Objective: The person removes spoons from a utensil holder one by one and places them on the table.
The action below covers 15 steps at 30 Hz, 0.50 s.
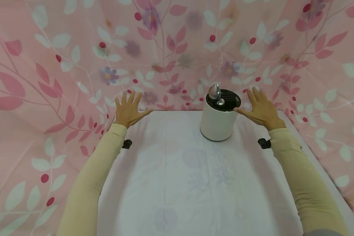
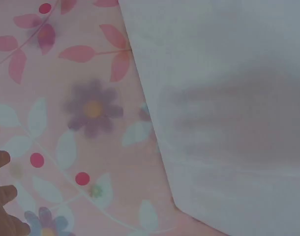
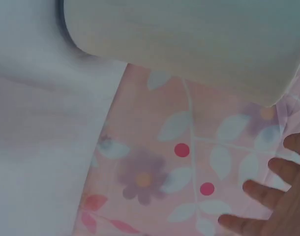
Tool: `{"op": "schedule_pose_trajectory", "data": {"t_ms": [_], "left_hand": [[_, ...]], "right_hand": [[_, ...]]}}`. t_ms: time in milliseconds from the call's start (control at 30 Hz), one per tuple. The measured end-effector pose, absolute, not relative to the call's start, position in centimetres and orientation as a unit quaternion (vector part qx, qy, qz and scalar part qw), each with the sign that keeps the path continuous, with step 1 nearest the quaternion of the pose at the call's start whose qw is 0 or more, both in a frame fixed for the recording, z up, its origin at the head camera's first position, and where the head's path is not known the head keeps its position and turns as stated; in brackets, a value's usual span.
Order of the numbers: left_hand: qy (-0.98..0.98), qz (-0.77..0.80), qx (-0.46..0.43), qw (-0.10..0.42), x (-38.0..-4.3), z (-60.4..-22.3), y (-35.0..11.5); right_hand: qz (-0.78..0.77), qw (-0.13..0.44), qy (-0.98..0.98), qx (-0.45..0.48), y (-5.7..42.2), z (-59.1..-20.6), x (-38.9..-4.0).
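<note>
My left hand hovers over the far left edge of the table, fingers spread and nothing in it. In the left wrist view only its fingertips show. My right hand, also spread and holding nothing, is at the far right. Beside it stands a white cylindrical utensil holder with a black slotted top. Its thumb overlaps the holder's rim in the head view; I cannot tell whether they touch. Two shiny rounded metal utensil ends, a larger one and a smaller one, stick out of the top.
A white cloth-covered table lies below both arms. Pink floral fabric hangs behind it and at both sides. Small black devices sit at the wrists.
</note>
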<state>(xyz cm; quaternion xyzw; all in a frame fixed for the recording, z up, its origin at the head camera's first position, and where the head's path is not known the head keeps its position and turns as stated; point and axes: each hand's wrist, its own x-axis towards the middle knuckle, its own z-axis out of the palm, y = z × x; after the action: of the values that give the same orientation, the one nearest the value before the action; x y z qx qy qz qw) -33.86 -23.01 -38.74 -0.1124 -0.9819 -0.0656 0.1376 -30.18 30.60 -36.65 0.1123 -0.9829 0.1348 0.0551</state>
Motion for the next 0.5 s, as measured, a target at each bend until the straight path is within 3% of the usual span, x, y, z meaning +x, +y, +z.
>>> {"op": "schedule_pose_trajectory", "data": {"t_ms": [267, 500], "left_hand": [[-0.908, -0.334, -0.148, 0.204, -34.1, -36.3, -18.7], [-0.853, -0.454, -0.177, 0.185, -33.5, -35.7, -13.8]], "right_hand": [[0.317, 0.156, -0.922, 0.157, 29.5, -36.7, -31.0], [0.403, 0.113, -0.900, 0.121, 28.4, -38.9, -30.9]]}}
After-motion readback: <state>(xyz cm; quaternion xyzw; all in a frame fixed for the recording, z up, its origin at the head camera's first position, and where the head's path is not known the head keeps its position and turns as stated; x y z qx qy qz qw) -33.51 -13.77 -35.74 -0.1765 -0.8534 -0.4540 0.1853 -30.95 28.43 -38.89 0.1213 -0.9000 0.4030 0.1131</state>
